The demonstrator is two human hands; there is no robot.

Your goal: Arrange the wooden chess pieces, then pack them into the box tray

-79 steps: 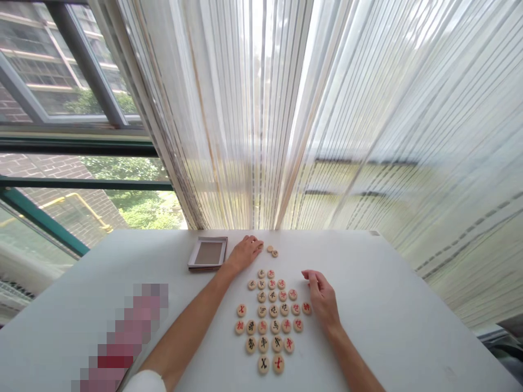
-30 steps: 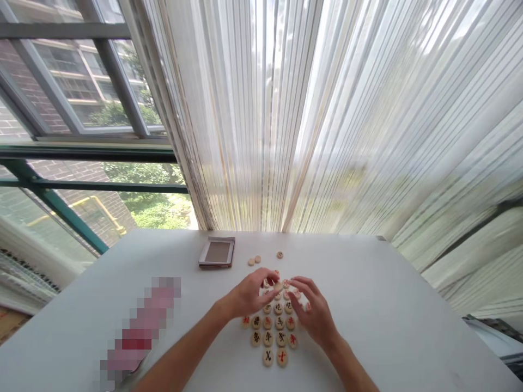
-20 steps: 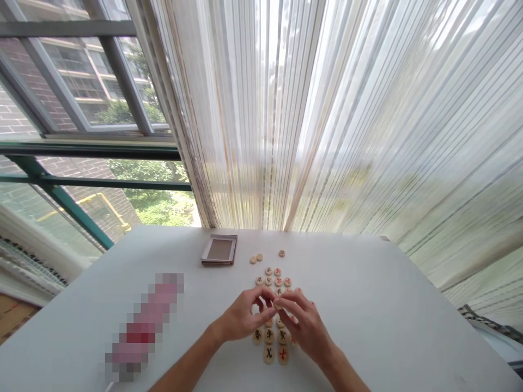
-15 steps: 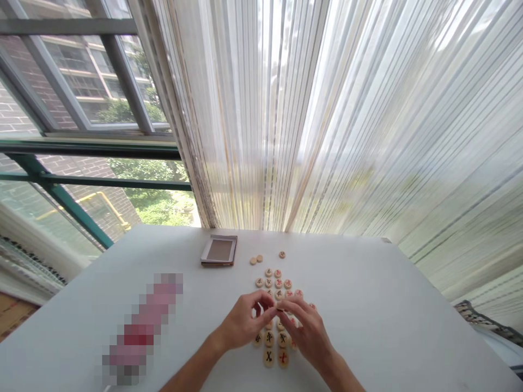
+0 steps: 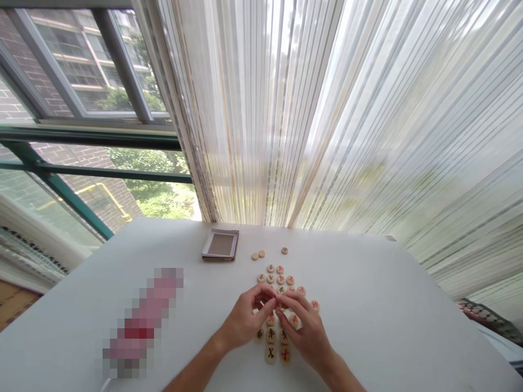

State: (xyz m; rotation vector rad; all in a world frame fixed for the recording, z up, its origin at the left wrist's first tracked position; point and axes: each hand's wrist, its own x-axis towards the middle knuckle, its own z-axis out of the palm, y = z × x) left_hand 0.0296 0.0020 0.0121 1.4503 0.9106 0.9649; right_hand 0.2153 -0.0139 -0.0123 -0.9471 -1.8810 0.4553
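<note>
Round wooden Chinese chess pieces with red or black characters lie in rows on the white table. Above the middle rows, my left hand and my right hand meet fingertip to fingertip. Their thumbs and forefingers are closed round a small Chinese chess piece, mostly hidden by the fingers. Several pieces beneath the hands are partly covered. Nearest to me lie a black-marked piece and a red-marked piece. Just beyond my right hand is another red-marked piece.
An open shallow box stands near the table's back edge. Right of it lie two plain-faced pieces and one marked piece. A blurred pink object lies at the left. Behind the table hang striped sheer curtains beside a window.
The view has tilted down slightly, so the background sits higher. My hands remain together over the pieces; the piece between the fingertips shows less than before.
</note>
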